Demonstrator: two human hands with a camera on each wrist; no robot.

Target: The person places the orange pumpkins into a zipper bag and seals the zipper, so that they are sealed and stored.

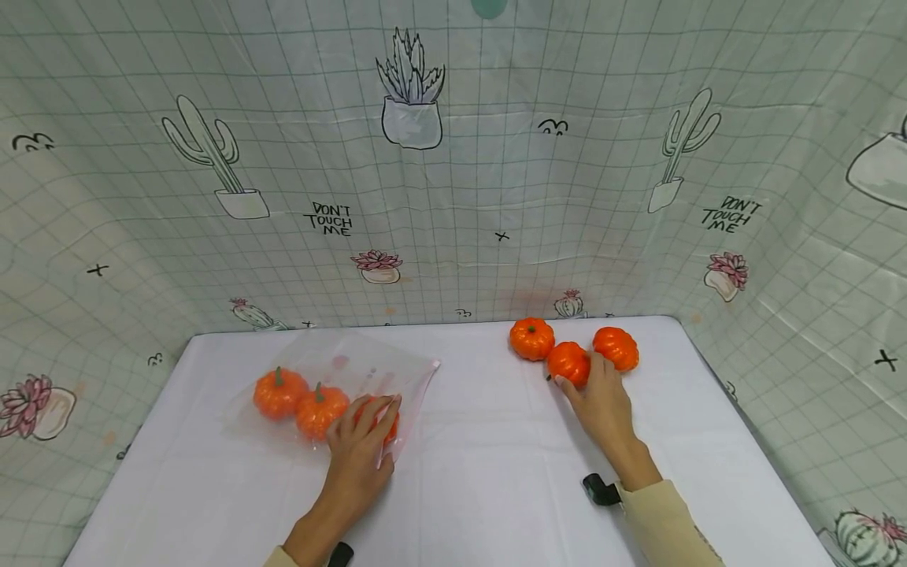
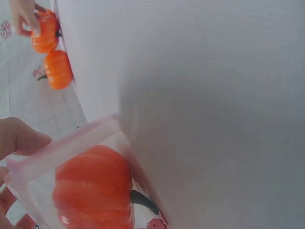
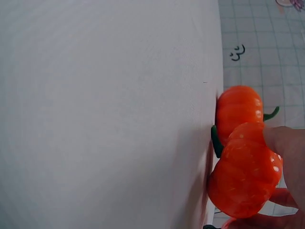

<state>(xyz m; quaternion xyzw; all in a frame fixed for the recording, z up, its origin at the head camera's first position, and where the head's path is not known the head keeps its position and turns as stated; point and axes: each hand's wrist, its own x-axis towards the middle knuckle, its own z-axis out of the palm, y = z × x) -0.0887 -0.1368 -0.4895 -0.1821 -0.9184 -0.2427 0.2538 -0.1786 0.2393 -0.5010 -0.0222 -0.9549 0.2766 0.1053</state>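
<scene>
A clear plastic bag with a pink-edged mouth [image 1: 425,382] lies on the left of the white table. Inside it are three small orange pumpkins: one at the far left [image 1: 279,394], one in the middle [image 1: 321,413] and one nearest the mouth [image 2: 95,191]. My left hand [image 1: 361,449] curls its fingers over that last pumpkin through the film, thumb by the bag's edge. At the back right, my right hand [image 1: 605,405] grips another orange pumpkin [image 1: 568,364] between thumb and fingers; its green stem points sideways.
Beside the gripped pumpkin sit two more: one to its left [image 1: 531,339] and one to its right [image 1: 616,349], both near the table's back edge. A grid-patterned cloth [image 1: 453,197] with cactus drawings hangs behind and at both sides of the white tabletop [image 1: 489,472].
</scene>
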